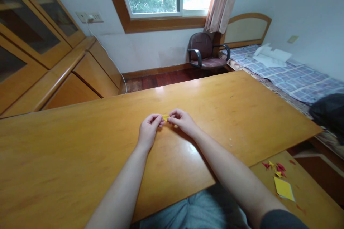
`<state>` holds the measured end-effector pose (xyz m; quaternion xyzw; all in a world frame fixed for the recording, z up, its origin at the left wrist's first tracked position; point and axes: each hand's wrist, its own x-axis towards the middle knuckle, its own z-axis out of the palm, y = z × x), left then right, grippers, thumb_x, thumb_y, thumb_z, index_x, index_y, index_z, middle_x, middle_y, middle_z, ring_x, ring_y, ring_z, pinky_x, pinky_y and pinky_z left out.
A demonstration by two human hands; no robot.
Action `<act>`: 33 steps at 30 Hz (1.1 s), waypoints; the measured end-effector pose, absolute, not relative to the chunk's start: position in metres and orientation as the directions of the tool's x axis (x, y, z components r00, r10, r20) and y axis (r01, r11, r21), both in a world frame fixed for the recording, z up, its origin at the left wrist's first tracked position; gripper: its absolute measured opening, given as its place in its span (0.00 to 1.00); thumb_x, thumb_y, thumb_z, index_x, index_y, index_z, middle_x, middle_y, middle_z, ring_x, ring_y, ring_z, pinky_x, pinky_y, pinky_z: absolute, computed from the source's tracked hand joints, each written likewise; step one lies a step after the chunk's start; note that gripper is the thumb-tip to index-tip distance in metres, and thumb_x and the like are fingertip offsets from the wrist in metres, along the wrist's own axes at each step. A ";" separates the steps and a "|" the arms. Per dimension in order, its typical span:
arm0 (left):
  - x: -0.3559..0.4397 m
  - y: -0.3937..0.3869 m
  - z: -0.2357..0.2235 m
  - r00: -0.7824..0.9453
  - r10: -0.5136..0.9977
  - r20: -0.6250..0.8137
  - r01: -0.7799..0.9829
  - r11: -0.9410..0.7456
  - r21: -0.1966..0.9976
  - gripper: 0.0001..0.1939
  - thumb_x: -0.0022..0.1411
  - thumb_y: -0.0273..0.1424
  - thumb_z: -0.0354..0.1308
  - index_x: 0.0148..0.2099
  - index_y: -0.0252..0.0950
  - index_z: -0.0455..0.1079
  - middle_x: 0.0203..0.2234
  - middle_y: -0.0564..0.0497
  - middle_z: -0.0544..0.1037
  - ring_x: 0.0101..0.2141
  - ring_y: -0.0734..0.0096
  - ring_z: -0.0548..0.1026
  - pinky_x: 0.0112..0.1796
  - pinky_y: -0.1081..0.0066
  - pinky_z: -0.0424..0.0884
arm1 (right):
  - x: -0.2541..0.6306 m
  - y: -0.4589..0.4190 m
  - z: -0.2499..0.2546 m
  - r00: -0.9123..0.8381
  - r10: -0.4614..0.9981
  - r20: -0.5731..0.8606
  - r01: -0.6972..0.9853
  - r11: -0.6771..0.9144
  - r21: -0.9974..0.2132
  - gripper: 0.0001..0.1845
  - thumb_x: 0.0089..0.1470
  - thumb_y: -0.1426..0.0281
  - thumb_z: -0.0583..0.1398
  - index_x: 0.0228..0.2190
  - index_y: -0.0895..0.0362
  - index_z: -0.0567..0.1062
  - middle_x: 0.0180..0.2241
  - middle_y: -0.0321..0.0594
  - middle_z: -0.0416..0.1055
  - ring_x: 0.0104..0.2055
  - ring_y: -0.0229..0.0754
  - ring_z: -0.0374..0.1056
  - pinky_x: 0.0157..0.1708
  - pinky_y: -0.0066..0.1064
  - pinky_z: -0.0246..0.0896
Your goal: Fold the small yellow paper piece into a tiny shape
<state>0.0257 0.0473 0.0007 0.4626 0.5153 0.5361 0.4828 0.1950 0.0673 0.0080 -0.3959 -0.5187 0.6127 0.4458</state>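
Note:
A small piece of folded yellow paper is held just above the wooden table, between my two hands. My left hand pinches its left side with thumb and fingers. On the right side, my right hand grips the paper between thumb and forefinger. The paper's fine folds are too small to make out, and the fingertips cover its edges.
At the lower right, a lower wooden surface bears several small red and yellow folded paper pieces and a stack of yellow paper squares. A brown armchair, a bed and a wooden cabinet stand around the table.

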 end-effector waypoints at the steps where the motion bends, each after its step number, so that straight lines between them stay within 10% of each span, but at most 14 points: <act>1: 0.026 0.048 0.001 -0.094 0.996 -0.001 -0.040 -0.003 0.999 0.15 0.55 0.42 0.66 0.37 0.34 0.76 0.28 0.51 0.79 0.29 0.72 0.74 0.33 0.73 0.68 | 0.195 0.067 0.009 -0.290 0.957 -0.024 -0.136 -0.066 -0.988 0.16 0.44 0.61 0.68 0.31 0.58 0.72 0.25 0.32 0.71 0.26 0.34 0.64 0.28 0.27 0.56; 33: 0.025 0.046 0.005 -0.084 0.996 0.005 -0.029 -0.008 1.000 0.16 0.57 0.44 0.63 0.31 0.34 0.73 0.24 0.53 0.75 0.25 0.74 0.70 0.28 0.75 0.67 | 0.195 0.066 0.008 -0.264 0.964 0.005 -0.109 -0.025 -0.994 0.15 0.47 0.59 0.67 0.31 0.58 0.76 0.25 0.35 0.73 0.26 0.36 0.66 0.28 0.28 0.59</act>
